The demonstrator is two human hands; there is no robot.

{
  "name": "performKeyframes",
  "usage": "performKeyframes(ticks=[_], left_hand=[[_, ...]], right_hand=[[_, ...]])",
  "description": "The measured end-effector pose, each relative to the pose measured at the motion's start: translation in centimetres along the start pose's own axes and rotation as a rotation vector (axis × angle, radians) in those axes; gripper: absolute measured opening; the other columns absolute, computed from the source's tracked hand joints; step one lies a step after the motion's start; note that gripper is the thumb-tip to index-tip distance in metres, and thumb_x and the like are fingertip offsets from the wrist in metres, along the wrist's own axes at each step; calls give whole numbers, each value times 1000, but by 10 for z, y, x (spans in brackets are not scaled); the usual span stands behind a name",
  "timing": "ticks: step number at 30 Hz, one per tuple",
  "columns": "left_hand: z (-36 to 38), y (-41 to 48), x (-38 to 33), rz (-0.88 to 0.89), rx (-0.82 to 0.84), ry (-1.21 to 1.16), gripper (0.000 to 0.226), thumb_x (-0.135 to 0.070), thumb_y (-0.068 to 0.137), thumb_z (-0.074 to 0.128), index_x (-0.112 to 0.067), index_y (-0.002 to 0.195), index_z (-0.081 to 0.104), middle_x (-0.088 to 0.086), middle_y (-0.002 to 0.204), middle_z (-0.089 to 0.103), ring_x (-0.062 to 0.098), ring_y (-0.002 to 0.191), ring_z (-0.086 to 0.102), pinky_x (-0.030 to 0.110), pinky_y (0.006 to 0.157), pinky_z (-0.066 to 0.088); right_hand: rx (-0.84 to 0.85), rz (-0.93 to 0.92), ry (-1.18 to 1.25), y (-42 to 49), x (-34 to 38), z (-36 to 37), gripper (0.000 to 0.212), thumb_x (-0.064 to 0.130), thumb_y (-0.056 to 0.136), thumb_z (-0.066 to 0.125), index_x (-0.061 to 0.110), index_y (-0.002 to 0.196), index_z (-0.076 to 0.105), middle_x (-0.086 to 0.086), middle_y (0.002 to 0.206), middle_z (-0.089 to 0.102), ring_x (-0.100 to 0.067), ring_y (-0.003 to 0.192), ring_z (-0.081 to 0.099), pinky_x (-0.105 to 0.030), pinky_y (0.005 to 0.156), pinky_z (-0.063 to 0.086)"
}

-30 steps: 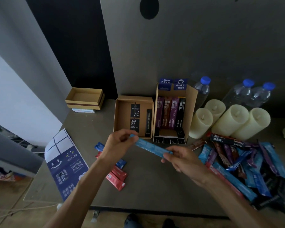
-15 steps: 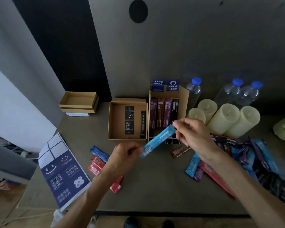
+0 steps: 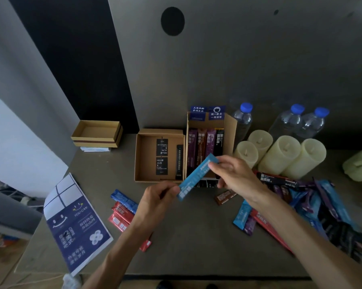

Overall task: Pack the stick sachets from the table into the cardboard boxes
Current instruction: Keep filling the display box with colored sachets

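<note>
**Holding a blue stick sachet over the packing boxes**

Both hands grip one blue sachet [image 3: 198,177] in the air above the table [image 3: 186,243], just in front of the tall cardboard box [image 3: 230,126]. The left hand [image 3: 157,200] curls its thumb and fingers round the lower end, and the right hand [image 3: 236,178] pinches the upper end between thumb and fingertips. The sachet is a long, flat, glossy strip, tilted up to the right; its white print is too blurred to read.

The tall box holds purple, brown and black sachets side by side, with blue labels in white Chinese characters on its back flap. Touching it on the left, a shallow cardboard box [image 3: 146,159] holds two black cards [image 3: 161,165] reading "HELLO JILIN X" and a black sachet along its right wall.

A loose pile of sachets [image 3: 322,203] in blue, purple, red and black lies at right, a lone brown sachet [image 3: 225,197] lies near the right wrist, and red sachets [image 3: 121,217] lie under the left forearm. A navy and white leaflet [image 3: 77,224] reads "YOU CAN" and "COFFEE". Four cream candles [image 3: 280,155] and three blue-capped plastic bottles [image 3: 242,119] stand behind
</note>
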State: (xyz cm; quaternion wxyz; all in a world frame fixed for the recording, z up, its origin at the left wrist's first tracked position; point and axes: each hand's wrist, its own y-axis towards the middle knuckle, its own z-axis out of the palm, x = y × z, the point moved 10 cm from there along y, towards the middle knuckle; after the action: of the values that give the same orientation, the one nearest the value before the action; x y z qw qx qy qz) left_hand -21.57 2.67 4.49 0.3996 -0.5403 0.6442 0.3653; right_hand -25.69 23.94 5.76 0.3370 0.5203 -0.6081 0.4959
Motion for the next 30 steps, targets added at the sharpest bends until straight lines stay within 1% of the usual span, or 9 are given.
performKeyframes(ticks=[5, 8, 10, 13, 15, 19, 22, 26, 30], left_hand=[[-7, 8, 1, -14, -27, 51, 12, -29, 97, 58, -25, 91, 68, -5, 83, 63, 2, 67, 57, 14, 55, 43], [-12, 15, -4, -14, -58, 13, 9, -29, 96, 60, -27, 90, 67, -2, 82, 62, 6, 65, 56, 17, 54, 44], [-11, 25, -21, 44, -52, 58, 8, -23, 97, 60, -25, 93, 67, -4, 82, 64, 6, 64, 58, 18, 53, 46], [-8, 49, -56, 124, -42, 137, 5, -22, 96, 62, -22, 96, 67, -11, 87, 64, 2, 75, 63, 14, 60, 51], [3, 63, -78, 174, -1, 196, 5, -23, 95, 63, -24, 99, 66, -16, 90, 63, -7, 86, 62, 7, 69, 50], [9, 80, -104, 239, -55, 200, 12, -23, 93, 66, -24, 105, 66, -17, 91, 63, -15, 88, 58, 2, 69, 45], [-4, 84, -97, 202, -188, 191, 15, -22, 96, 62, -23, 111, 64, -16, 94, 65, -8, 84, 62, 4, 64, 47], [-8, 78, -74, 158, -205, 274, 19, -18, 98, 58, -19, 115, 66, -10, 101, 68, -4, 81, 62, 2, 65, 46], [-8, 68, -55, 128, -169, 280, 17, -17, 98, 57, -21, 111, 67, -13, 92, 68, -2, 79, 64, 13, 64, 54]], right_hand=[[45, 24, 214, 4, -8, -1, 7, 10, 95, 66, 7, 100, 69, 0, 69, 65, -8, 56, 54, -17, 45, 34], [80, 56, 350, -4, -29, -3, 4, 4, 93, 65, 5, 97, 66, -2, 65, 60, -9, 50, 45, -20, 45, 31], [121, 81, 288, -11, -46, 0, 5, 6, 91, 68, 7, 95, 65, 0, 63, 60, -9, 47, 45, -20, 45, 33], [150, -5, -134, -15, -52, 5, 13, 18, 89, 75, 17, 100, 69, 4, 85, 75, -7, 74, 70, -25, 69, 55], [102, -126, -272, -12, -41, 11, 17, 26, 90, 73, 22, 106, 70, 7, 96, 75, -7, 88, 71, -31, 82, 58], [-30, -259, -291, -1, -8, 21, 8, 24, 93, 69, 24, 100, 66, 15, 88, 69, 6, 76, 65, -10, 66, 47], [-154, -184, -149, 19, -11, 19, 10, 15, 94, 67, 18, 86, 62, 8, 74, 67, 3, 53, 61, -12, 51, 46], [-285, -44, -119, 51, -30, 17, 5, 15, 97, 62, 15, 95, 66, 0, 89, 74, -10, 76, 72, -27, 66, 57], [-326, 16, -180, 72, -37, 19, 14, 11, 97, 58, 13, 108, 66, -5, 109, 71, -17, 93, 65, -26, 75, 48]])
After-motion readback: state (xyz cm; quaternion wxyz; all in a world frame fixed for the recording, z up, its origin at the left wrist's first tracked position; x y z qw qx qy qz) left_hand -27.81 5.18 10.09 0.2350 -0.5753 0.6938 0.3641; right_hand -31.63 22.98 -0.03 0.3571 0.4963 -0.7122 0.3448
